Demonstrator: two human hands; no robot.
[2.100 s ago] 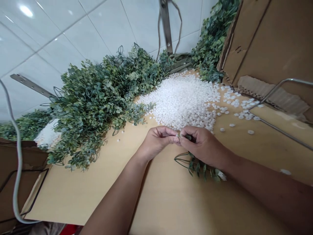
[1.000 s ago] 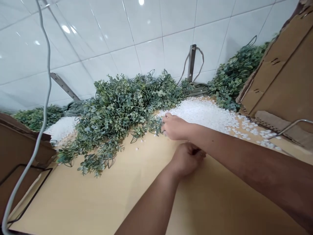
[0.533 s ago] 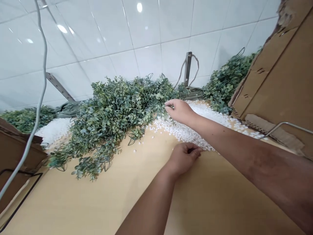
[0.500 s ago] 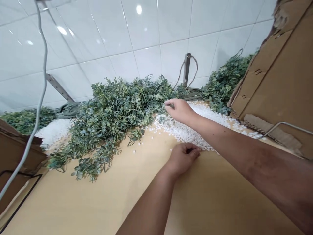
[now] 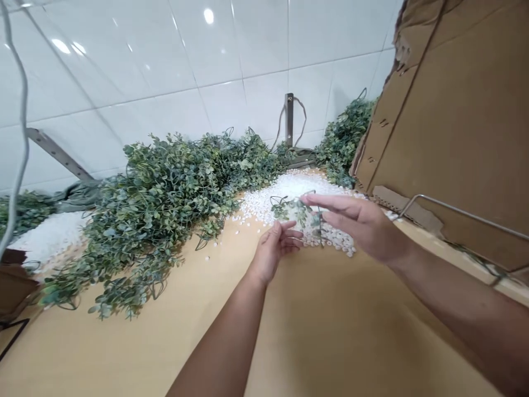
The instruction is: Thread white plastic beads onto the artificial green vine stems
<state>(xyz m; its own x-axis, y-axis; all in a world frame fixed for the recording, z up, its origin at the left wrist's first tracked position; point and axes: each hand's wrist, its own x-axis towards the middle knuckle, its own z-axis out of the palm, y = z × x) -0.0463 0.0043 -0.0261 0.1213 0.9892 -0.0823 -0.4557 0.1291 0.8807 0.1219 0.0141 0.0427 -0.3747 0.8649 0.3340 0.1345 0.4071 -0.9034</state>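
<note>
My left hand is open above the wooden table, its fingers apart, at the near edge of the white pellets. To its right, my right hand is open with fingers stretched out and pointing left. A small green sprig with a thin dark stem shows blurred between the hands, close to the right fingertips; whether a finger touches it I cannot tell. The large heap of leafy green sprigs lies left of my hands, with looped stems sticking out.
Brown cardboard stands at the right, a bent metal wire before it. Another leafy heap and an upright metal bracket are at the back wall. More pellets and a hanging white cable are at the left.
The view has shifted right. My right hand has come down and back from the leaves, its fingers now stretched. My left hand has opened and turned, and a sprig now shows between the hands.
</note>
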